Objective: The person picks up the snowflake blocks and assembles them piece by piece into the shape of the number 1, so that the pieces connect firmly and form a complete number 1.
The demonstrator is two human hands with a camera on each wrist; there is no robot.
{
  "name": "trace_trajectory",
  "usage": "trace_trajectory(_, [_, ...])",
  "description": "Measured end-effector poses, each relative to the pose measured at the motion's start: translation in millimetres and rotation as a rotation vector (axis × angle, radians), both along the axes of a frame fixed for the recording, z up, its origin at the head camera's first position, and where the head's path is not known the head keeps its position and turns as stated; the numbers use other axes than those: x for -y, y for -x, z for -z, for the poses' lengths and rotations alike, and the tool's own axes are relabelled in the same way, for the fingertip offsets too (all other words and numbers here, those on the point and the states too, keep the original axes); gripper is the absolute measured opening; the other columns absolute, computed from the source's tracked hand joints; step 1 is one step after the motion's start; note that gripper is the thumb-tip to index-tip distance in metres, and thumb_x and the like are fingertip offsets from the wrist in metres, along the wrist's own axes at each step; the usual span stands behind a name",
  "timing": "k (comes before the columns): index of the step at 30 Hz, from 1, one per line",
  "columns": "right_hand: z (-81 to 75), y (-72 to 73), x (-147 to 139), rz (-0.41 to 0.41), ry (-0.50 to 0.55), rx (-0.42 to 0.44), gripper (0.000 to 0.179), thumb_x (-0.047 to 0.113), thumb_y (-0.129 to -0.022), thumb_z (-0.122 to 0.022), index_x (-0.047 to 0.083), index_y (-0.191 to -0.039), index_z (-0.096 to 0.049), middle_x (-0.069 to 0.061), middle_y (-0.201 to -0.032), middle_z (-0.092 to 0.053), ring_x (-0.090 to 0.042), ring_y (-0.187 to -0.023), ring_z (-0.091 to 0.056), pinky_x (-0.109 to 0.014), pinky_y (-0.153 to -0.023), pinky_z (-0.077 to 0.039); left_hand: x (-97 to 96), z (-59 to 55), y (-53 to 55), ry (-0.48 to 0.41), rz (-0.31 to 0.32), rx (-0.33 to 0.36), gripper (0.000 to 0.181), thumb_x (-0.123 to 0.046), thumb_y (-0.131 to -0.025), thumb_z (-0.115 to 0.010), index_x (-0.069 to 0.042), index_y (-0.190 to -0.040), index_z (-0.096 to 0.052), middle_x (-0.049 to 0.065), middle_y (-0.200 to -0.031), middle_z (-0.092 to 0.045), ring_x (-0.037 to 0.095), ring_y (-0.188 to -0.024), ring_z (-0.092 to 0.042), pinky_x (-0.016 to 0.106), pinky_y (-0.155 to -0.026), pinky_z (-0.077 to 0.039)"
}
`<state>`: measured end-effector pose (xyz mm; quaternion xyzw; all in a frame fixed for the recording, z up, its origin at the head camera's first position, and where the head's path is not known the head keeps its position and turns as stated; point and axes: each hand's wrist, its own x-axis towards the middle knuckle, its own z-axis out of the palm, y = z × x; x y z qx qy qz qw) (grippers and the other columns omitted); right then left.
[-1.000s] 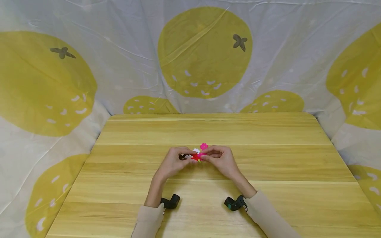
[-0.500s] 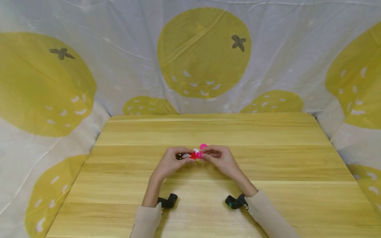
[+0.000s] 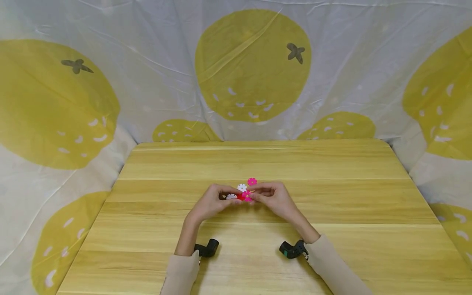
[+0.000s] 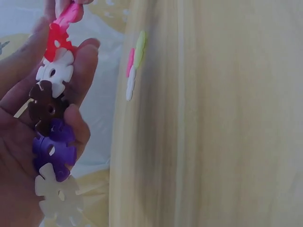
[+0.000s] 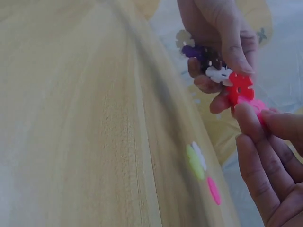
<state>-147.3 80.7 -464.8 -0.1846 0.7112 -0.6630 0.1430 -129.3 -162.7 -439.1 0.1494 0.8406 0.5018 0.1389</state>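
Observation:
My left hand holds a chain of interlocking plastic snowflake discs, with thumb and fingers at its red disc. Below the red one, the chain runs through a white disc, a brown disc, a purple disc and a pale translucent disc along the palm. A pink disc meets the red one at the chain's other end. Thumb and fingers of my right hand pinch this pink disc; the slot between red and pink is partly covered by fingertips.
Loose discs lie on the wooden table just beyond my hands: a pink one, a white one and a yellow-green one. A patterned cloth hangs behind the table.
The held pink disc has turned to show more of its face in the head view. The chain has tilted slightly in my left hand, whose wrist has shifted a little left. My right hand has barely moved.

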Motion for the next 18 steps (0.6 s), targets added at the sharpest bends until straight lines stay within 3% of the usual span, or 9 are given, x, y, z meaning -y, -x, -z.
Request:
trace_trajectory(8, [0.6,0.6,3.1,-0.026,0.106,0.153,0.026,-0.002,-0.097,-0.068,-0.012,-0.12,-0.069,-0.03,-0.105,-0.075,-0.016,-0.078,-0.078,-0.047,-0.081,-0.063,5.8,-2.1,0.5,0.044,0.033,0.025,0.027,-0.031,-0.097,-0.075,-0.018,-0.12,-0.077,0.003,-0.123,-0.076,0.018,-0.104,-0.067,0.029,-0.08,-0.056])
trace_trajectory(18, [4.5,0.6,4.7,0.023,0.13,0.26,0.03,0.002,-0.097,-0.07,-0.013,-0.123,-0.067,-0.01,-0.091,-0.081,-0.014,-0.074,-0.077,-0.033,-0.074,-0.064,1.8,-6.6,-1.9,0.097,0.042,-0.031,0.031,-0.029,-0.096,-0.076,-0.014,-0.123,-0.075,0.004,-0.118,-0.076,0.014,-0.092,-0.064,0.026,-0.076,-0.055])
